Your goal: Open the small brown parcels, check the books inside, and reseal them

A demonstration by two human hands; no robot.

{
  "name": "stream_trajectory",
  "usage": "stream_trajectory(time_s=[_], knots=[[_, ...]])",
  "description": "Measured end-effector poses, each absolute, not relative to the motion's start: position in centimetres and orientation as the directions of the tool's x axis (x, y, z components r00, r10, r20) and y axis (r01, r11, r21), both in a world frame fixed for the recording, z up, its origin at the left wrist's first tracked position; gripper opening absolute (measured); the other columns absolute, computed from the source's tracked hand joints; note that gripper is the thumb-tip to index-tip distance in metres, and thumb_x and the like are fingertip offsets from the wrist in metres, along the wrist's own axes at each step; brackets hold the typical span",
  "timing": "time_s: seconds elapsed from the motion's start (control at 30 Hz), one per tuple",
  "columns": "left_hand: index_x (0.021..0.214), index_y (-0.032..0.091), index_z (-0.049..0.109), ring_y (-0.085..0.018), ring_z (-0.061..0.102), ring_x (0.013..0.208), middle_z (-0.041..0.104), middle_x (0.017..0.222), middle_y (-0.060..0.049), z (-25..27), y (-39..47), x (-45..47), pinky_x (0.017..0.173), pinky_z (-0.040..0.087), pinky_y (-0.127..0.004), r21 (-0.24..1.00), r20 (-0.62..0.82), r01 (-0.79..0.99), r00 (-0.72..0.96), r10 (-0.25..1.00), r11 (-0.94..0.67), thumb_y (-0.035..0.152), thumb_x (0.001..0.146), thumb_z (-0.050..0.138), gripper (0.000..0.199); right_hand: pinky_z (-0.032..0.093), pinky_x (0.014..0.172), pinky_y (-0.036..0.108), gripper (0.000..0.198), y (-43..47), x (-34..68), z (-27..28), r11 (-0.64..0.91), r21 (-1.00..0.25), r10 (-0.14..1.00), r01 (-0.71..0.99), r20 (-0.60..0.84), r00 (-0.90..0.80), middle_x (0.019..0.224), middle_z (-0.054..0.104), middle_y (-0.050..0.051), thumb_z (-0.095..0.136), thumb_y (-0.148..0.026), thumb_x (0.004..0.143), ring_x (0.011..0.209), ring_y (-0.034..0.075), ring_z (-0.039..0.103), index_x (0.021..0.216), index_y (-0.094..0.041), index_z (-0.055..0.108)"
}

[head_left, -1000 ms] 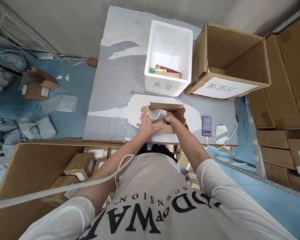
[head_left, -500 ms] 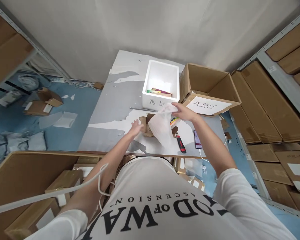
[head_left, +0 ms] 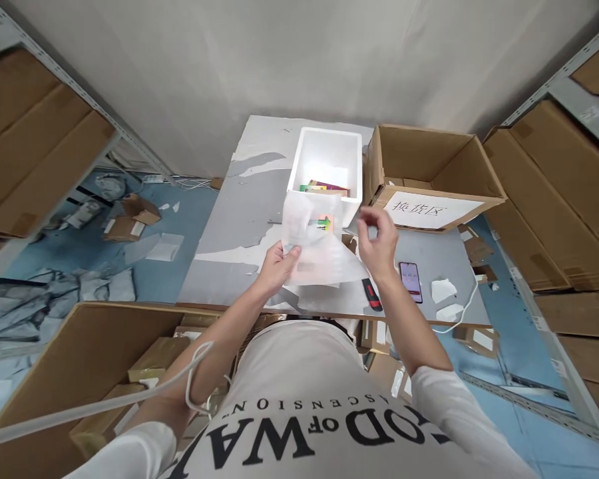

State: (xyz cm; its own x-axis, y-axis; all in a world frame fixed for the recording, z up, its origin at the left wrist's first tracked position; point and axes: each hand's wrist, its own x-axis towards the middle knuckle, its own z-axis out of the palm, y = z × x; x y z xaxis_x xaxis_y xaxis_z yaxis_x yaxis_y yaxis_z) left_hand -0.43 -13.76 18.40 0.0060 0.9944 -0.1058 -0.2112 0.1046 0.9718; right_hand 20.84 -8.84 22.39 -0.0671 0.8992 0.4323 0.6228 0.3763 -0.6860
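Observation:
My left hand (head_left: 280,267) grips the lower left side of a white translucent foam wrap (head_left: 319,256), thumb on top. Through the wrap shows a flat printed item (head_left: 325,223) with green, yellow and orange-pink colours. Just right of the wrap, my right hand (head_left: 380,243) is raised, its thumb and fingers curled into a ring with nothing visible between them. Below it on the table lies a red and black utility knife (head_left: 372,295), partly covered. Brown cardboard (head_left: 349,241) peeks out behind the wrap, mostly hidden.
A white foam box (head_left: 350,211) with several colourful packs stands behind the wrap. To its right is an open cardboard box (head_left: 479,197) with a written sign. A phone (head_left: 410,281) and torn paper pieces (head_left: 443,291) lie on the table (head_left: 219,233) at right.
My left hand has moved from the brown cardboard to grip the wrap. The wrap is now upright over the cardboard with its printed content showing. My right hand has let go of it.

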Motion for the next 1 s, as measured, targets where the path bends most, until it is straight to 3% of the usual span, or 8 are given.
stream_trajectory(time_s=[0.17, 0.3, 0.4, 0.57, 0.7, 0.8, 0.93, 1.0], knots=[[0.108, 0.015, 0.064, -0.021, 0.066, 0.092, 0.072, 0.1, -0.009, 17.1, -14.6, -0.1, 0.083, 0.051, -0.033, 0.97, -0.146, -0.196, 0.01, 0.989, 0.145, 0.056, 0.072, 0.071, 0.055, 0.053, 0.068, 0.033, 0.031, -12.5, 20.7, 17.5, 0.1, -0.974, 0.985, 0.202, 0.069, -0.157, 0.088, 0.066, 0.005, 0.059, -0.043, 0.082, 0.074, 0.018, 0.062, 0.104, -0.022, 0.063], [0.096, 0.014, 0.065, -0.017, 0.065, 0.079, 0.071, 0.085, -0.004, 16.4, -15.2, 0.7, 0.072, 0.051, -0.027, 0.958, -0.204, -0.195, 0.046, 0.978, 0.21, 0.06, 0.07, 0.07, 0.053, 0.05, 0.066, 0.028, 0.033, -13.1, 19.9, 16.3, -0.102, -0.994, 0.955, -0.045, -0.085, -0.284, 0.079, 0.067, 0.001, 0.069, -0.048, 0.074, 0.071, 0.015, 0.06, 0.092, -0.02, 0.067], [0.089, 0.013, 0.065, -0.016, 0.064, 0.07, 0.069, 0.075, -0.004, 15.9, -14.9, 0.0, 0.064, 0.049, -0.025, 0.946, -0.251, -0.217, -0.013, 0.968, 0.242, 0.065, 0.067, 0.069, 0.056, 0.049, 0.071, 0.028, 0.033, -13.3, 19.9, 16.4, -0.166, -0.973, 0.963, -0.161, -0.125, -0.241, 0.08, 0.07, 0.001, 0.07, -0.05, 0.073, 0.074, 0.016, 0.062, 0.086, -0.019, 0.069], [0.086, 0.014, 0.06, -0.016, 0.062, 0.067, 0.064, 0.071, -0.003, 12.6, -12.8, -6.4, 0.064, 0.049, -0.026, 0.976, -0.212, -0.149, -0.452, 0.866, 0.161, 0.062, 0.071, 0.064, 0.051, 0.05, 0.073, 0.028, 0.035, -13.6, 21.4, 15.9, -0.206, -0.949, 0.976, -0.24, -0.183, -0.116, 0.089, 0.073, 0.001, 0.071, -0.051, 0.073, 0.079, 0.017, 0.065, 0.091, -0.021, 0.07], [0.077, 0.012, 0.058, -0.024, 0.064, 0.08, 0.064, 0.076, -0.01, 8.3, -11.8, -12.9, 0.075, 0.051, -0.036, 0.831, -0.247, 0.221, -0.675, 0.695, 0.51, 0.042, 0.082, 0.056, 0.03, 0.051, 0.072, 0.029, 0.04, -13.7, 22.8, 14.7, -0.265, -0.937, 0.964, -0.227, -0.249, -0.095, 0.09, 0.074, 0.002, 0.072, -0.054, 0.071, 0.081, 0.019, 0.066, 0.093, -0.021, 0.069], [0.099, 0.005, 0.059, -0.034, 0.058, 0.111, 0.064, 0.107, -0.022, 7.1, -11.8, -14.9, 0.096, 0.044, -0.047, 0.77, -0.241, 0.255, -0.732, 0.637, 0.585, 0.031, 0.078, 0.06, 0.033, 0.051, 0.072, 0.03, 0.042, -13.6, 23.2, 14.1, -0.295, -0.934, 0.955, -0.201, -0.281, -0.096, 0.089, 0.074, 0.002, 0.072, -0.055, 0.07, 0.08, 0.02, 0.066, 0.094, -0.021, 0.069], [0.131, 0.006, 0.047, -0.032, 0.029, 0.141, 0.038, 0.147, -0.024, 10.8, -12.1, -12.1, 0.114, 0.027, -0.045, 0.816, 0.129, 0.505, -0.631, 0.765, 0.28, 0.035, 0.075, 0.066, 0.066, 0.051, 0.075, 0.029, 0.041, -13.5, 23.1, 14.4, -0.314, -0.934, 0.942, -0.169, -0.285, -0.177, 0.087, 0.074, 0.001, 0.073, -0.055, 0.07, 0.078, 0.018, 0.066, 0.09, -0.02, 0.068], [0.134, 0.012, 0.049, -0.03, 0.041, 0.135, 0.045, 0.144, -0.019, 14.2, -12.0, -9.1, 0.11, 0.035, -0.042, 0.864, 0.179, 0.503, -0.352, 0.919, 0.024, 0.041, 0.075, 0.068, 0.068, 0.051, 0.077, 0.03, 0.04, -13.4, 22.8, 14.9, -0.325, -0.935, 0.925, -0.142, -0.283, -0.253, 0.089, 0.074, 0.002, 0.073, -0.054, 0.07, 0.081, 0.018, 0.067, 0.091, -0.02, 0.069]])
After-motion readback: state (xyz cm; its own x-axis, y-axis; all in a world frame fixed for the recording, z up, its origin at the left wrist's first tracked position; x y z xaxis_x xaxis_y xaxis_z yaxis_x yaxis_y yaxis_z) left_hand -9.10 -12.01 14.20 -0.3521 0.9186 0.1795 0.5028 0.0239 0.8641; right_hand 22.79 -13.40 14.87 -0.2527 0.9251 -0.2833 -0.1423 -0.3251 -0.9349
